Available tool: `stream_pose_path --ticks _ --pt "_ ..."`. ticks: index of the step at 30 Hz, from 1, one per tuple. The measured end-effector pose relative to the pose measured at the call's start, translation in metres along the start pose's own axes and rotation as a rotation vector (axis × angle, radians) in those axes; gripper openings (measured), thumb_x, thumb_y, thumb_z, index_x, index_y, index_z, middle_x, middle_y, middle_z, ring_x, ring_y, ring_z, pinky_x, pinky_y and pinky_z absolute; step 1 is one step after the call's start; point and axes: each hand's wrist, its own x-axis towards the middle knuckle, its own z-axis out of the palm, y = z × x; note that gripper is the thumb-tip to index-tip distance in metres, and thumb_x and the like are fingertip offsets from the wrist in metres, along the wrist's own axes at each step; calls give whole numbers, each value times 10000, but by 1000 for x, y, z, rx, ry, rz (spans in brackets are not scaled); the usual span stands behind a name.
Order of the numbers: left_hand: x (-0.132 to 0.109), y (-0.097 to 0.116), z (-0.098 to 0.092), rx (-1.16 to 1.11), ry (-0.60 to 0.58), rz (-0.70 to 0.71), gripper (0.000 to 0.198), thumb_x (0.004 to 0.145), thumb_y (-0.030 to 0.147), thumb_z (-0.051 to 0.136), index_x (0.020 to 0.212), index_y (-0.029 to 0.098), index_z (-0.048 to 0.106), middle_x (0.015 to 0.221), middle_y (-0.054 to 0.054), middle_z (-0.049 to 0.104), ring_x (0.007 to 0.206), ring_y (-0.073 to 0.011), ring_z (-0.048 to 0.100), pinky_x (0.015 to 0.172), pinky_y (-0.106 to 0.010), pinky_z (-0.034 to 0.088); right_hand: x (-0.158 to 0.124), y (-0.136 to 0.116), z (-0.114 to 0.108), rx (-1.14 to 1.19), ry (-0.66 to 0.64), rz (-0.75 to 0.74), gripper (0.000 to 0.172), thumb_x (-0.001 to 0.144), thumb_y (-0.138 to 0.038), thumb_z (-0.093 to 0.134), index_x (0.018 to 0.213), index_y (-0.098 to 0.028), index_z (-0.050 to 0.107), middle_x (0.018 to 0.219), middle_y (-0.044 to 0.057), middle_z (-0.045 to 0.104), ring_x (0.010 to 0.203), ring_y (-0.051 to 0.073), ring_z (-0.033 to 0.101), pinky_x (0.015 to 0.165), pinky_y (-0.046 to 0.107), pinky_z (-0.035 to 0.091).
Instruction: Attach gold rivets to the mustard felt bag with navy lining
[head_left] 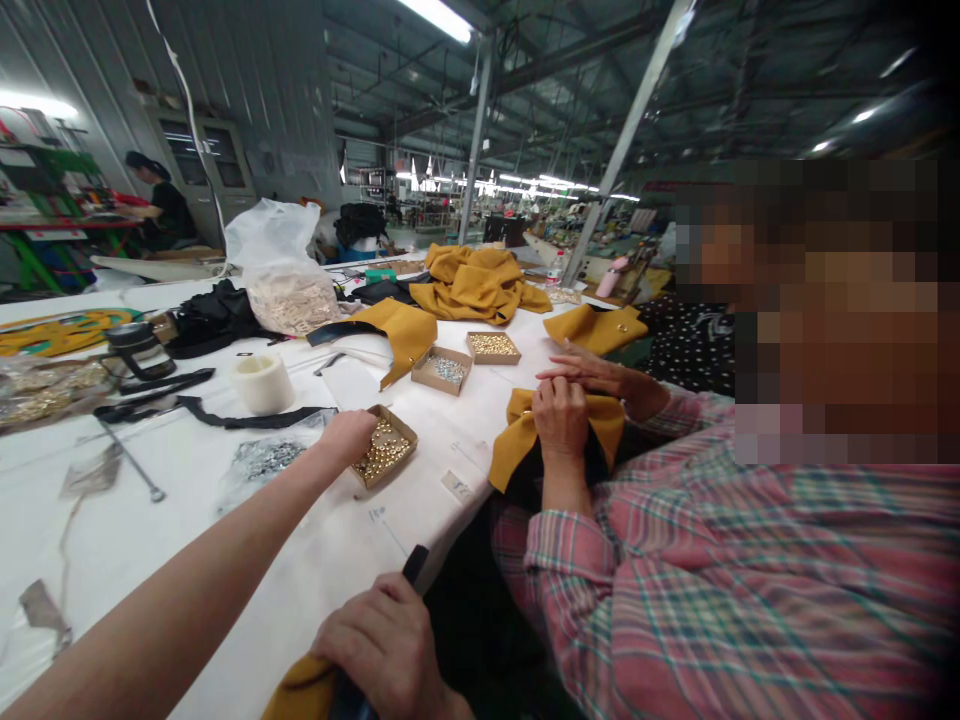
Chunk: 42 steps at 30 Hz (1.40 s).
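My left hand [351, 436] reaches into a small cardboard box [411, 447] of gold metal studs [388, 452]. Its fingers look drawn together over the studs; the tips are hidden, so whatever they pinch does not show. At the bottom of the view, my right hand [386, 640] is wrapped around a mustard-yellow fabric piece [300, 690] with black on its other side. A black end [415, 565] sticks out above that hand's fingers. A clear plastic bag of silvery metal parts [266, 458] lies left of the stud box.
A co-worker in a plaid shirt [675, 590] sits close at right, both hands on a mustard piece [514, 440]. Nearby are boxes of silver parts [442, 370] and gold parts [493, 345], a tape roll [262, 383], a jar [140, 350] and a fabric heap [480, 280].
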Motion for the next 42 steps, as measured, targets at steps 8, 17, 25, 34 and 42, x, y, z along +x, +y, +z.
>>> stream_pose_path --ticks 8,17,25,34,42 --pt "-7 -4 -6 -163 60 -52 153 1089 268 874 1037 149 793 1199 -95 819 1168 -284 791 1140 -532 661 -9 8 10 -27 48 -33 302 1279 -220 509 1063 -194 719 865 -26 833 715 115 746 716 377 448" --pt "-93 8 -57 -996 162 -63 354 970 405 819 1236 199 929 1118 -89 895 1042 -266 773 903 -356 597 -7 4 -9 68 -49 85 363 1315 -277 395 1184 -205 726 1002 4 877 867 125 823 833 375 534" --pt "-258 -16 1 -1371 -24 -276 424 899 596 1032 1152 280 904 938 -24 786 937 -225 657 864 -324 526 2 -4 -35 231 44 244 228 1250 -329 554 1275 -218 752 1105 59 886 984 198 855 898 431 559" --pt "-302 28 30 -1618 -82 -222 432 923 617 1029 1096 239 913 1026 -64 832 948 -211 697 867 -285 537 14 -11 -36 313 -53 148 205 1217 -249 623 1364 -211 761 1193 89 881 1069 214 858 957 435 583" --pt "-311 37 36 -1672 106 -188 364 883 584 1055 1000 257 943 1072 -88 869 992 -246 775 935 -297 639 31 -26 -46 264 -38 177 236 1243 -268 585 1372 -226 779 1166 83 887 1029 219 852 984 442 625"
